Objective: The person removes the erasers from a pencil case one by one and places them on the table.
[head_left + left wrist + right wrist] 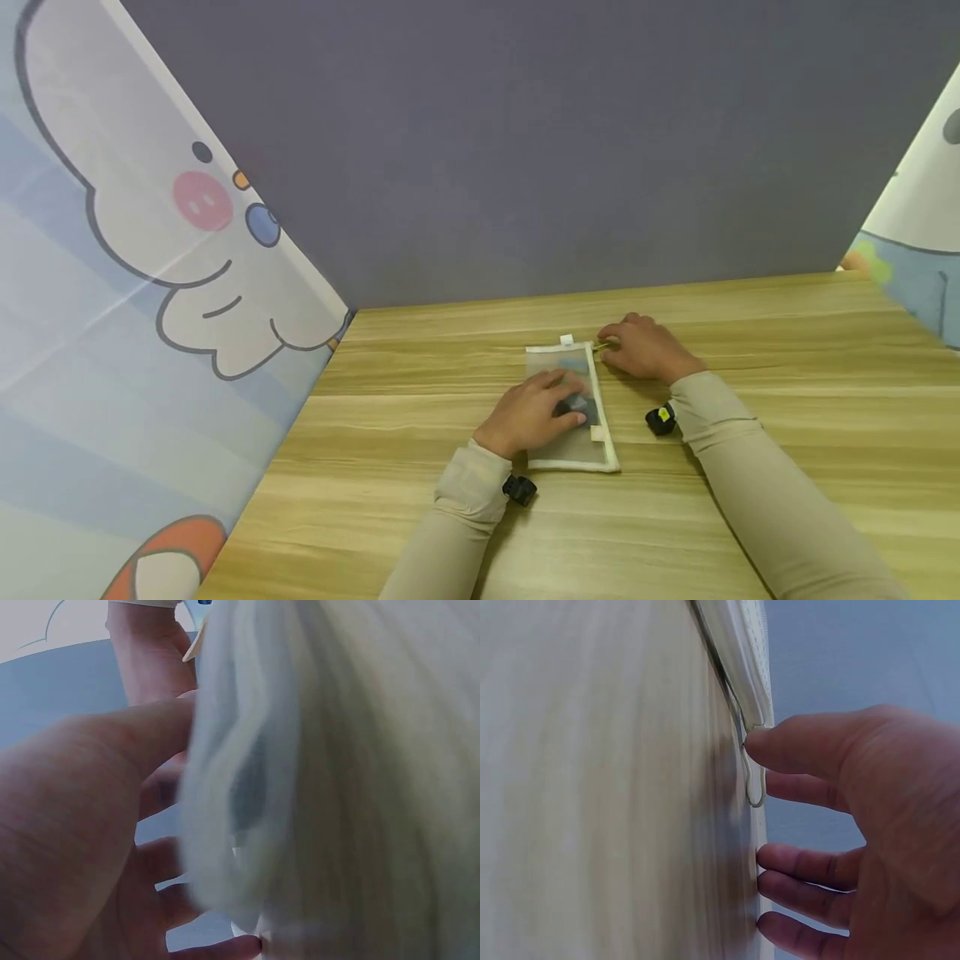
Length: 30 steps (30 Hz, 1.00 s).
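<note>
A see-through mesh zipper pouch (547,450) with white edging lies flat on the wooden table, something dark and bluish showing through it. My left hand (528,412) rests on its middle with fingers spread; in the left wrist view the pouch (225,877) bulges beside the thumb and fingers. At the far right corner, my right hand (641,348) pinches a small loop (756,787) between thumb and index finger, the other fingertips touching the table. The left hand covers part of the pouch and its contents.
The wooden table (375,433) runs up to a grey panel (525,167) at the back. A cartoon-printed cloth (112,292) hangs along the left, another printed cloth (922,192) at the right. White tabs (566,340) stick out at the pouch's edge.
</note>
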{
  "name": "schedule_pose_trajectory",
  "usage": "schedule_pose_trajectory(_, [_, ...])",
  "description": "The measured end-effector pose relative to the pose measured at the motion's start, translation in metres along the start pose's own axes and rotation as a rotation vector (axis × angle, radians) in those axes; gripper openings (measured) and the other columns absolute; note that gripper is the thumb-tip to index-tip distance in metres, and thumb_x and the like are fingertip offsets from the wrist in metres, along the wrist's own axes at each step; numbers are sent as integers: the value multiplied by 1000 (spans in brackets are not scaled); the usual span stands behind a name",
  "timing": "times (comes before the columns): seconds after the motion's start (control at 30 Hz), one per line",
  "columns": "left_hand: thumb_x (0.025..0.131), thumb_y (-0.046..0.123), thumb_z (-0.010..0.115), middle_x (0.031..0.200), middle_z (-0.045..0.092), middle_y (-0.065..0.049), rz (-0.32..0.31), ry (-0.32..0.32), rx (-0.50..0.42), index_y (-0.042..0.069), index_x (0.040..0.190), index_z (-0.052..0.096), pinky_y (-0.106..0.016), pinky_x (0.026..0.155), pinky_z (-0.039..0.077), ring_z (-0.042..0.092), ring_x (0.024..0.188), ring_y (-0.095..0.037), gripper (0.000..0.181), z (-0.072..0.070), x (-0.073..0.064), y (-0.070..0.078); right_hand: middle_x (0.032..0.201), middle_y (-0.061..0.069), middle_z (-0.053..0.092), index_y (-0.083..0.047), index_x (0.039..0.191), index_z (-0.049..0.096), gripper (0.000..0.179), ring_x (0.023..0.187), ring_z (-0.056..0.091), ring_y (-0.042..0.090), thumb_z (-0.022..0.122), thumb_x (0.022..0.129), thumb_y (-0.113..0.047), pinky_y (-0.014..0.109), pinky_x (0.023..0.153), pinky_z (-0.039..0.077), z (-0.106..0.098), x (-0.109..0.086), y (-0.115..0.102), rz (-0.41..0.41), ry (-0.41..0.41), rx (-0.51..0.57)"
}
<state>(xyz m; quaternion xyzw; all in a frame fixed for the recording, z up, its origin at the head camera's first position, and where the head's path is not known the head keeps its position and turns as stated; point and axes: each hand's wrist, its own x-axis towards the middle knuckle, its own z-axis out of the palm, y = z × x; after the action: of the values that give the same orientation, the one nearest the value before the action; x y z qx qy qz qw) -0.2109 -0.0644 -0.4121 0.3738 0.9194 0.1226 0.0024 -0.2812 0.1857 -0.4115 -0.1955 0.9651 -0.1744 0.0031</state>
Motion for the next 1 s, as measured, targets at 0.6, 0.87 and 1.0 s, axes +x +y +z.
schedule_pose_trajectory(0.6, [101, 47, 56, 153, 45, -3, 14, -14, -59, 31, 139, 60, -43, 105, 43, 37, 144, -21, 41, -4, 0, -9, 122, 19, 58, -16, 123, 72, 29, 111, 52, 43, 67, 97, -29, 66, 93, 39, -1, -2, -1, -12, 6, -9])
schedule_pose_trajectory(0.87, [100, 48, 58, 145, 52, 0, 16, 24, -35, 26, 133, 64, -50, 108, 38, 48, 134, -18, 40, 0, 5, -2, 120, 17, 59, -16, 123, 73, 27, 109, 53, 41, 66, 98, -24, 65, 90, 41, 0, -3, -2, -27, 22, -19])
schedule_pose_trajectory(1.0, [98, 44, 63, 143, 52, -1, 8, 17, -64, 22, 131, 63, -40, 106, 42, 52, 128, -17, 39, 3, 8, 1, 118, 17, 59, -15, 123, 73, 27, 107, 53, 42, 66, 98, -21, 65, 88, 42, 1, -4, -2, -37, 32, -17])
